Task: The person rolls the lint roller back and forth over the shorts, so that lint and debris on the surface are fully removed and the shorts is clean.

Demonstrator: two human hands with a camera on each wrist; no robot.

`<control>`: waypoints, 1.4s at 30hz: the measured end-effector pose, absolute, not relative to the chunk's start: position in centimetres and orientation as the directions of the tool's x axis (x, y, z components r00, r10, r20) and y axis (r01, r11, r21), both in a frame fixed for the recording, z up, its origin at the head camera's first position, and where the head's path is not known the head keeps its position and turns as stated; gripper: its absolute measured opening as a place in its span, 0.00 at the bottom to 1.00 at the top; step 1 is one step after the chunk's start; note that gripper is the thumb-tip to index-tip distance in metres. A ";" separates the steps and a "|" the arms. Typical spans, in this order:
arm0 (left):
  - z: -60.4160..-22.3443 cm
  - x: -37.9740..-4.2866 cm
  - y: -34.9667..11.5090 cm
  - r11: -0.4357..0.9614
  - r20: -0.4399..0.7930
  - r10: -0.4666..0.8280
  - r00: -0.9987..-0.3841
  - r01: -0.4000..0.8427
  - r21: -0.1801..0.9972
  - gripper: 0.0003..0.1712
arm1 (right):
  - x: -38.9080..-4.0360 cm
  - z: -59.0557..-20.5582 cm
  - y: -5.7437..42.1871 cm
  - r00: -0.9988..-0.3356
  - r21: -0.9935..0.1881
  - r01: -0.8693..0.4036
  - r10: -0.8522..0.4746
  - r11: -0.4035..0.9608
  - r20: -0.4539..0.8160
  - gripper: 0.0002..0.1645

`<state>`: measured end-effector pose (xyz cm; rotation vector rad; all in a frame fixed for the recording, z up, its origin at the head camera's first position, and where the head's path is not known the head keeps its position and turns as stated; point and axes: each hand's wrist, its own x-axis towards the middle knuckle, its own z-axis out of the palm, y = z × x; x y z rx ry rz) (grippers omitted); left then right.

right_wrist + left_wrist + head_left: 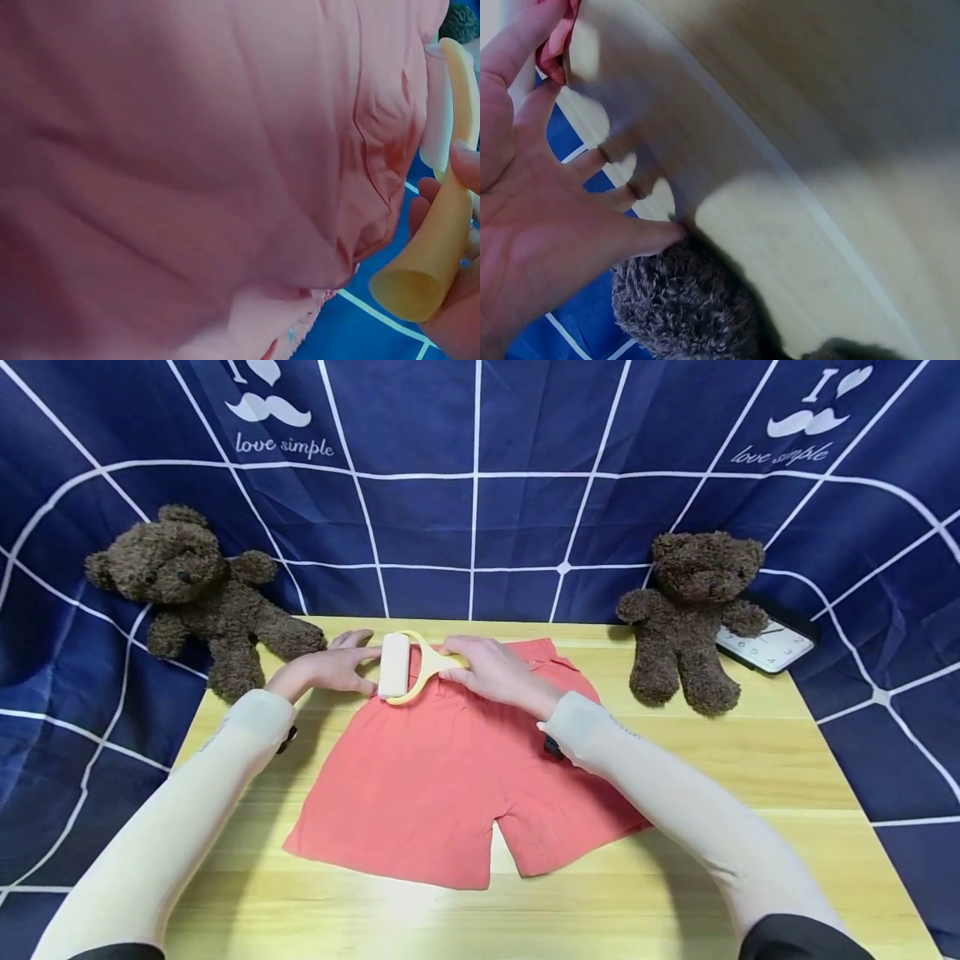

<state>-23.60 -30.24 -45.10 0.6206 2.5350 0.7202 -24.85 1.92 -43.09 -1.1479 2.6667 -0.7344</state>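
Note:
Coral-red shorts [420, 777] lie spread on the wooden table, waistband at the far side. My right hand [498, 672] grips the yellow handle of a lint roller [431, 244]. The white roller head [393, 666] lies over the left part of the waistband. At the waistband's left corner is my left hand [337, 664], close beside the roller head. In the left wrist view its thumb and forefinger pinch a bit of the red fabric [553, 52], while the other fingers spread out over the table.
A brown teddy bear [232, 610] sits at the back left, one leg right by my left hand. Another teddy bear [686, 618] lies at the back right, partly over a white-faced clock [772, 647]. Dark blue cloth [420, 527] with white lines hangs behind the table [765, 760].

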 end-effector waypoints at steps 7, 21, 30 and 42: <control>-44.2 -22.7 -29.6 0.759 -0.248 0.490 -0.836 0.269 0.593 0.51 | -24.5 -43.6 2.3 -0.721 -0.538 -0.603 -0.691 0.589 0.052 0.09; -42.1 -22.0 -28.0 0.845 -0.344 0.394 -0.852 0.188 0.501 0.50 | -25.9 -41.7 2.7 -0.659 -0.495 -0.647 -0.752 0.580 -0.021 0.11; -41.7 -22.2 -27.3 0.865 -0.376 0.392 -0.840 0.196 0.463 0.49 | -26.8 -40.4 5.5 -0.640 -0.472 -0.655 -0.765 0.590 -0.069 0.21; -41.5 -22.1 -26.7 0.893 -0.462 0.346 -0.817 0.135 0.428 0.49 | -28.5 -39.9 10.2 -0.586 -0.450 -0.709 -0.809 0.543 -0.053 0.13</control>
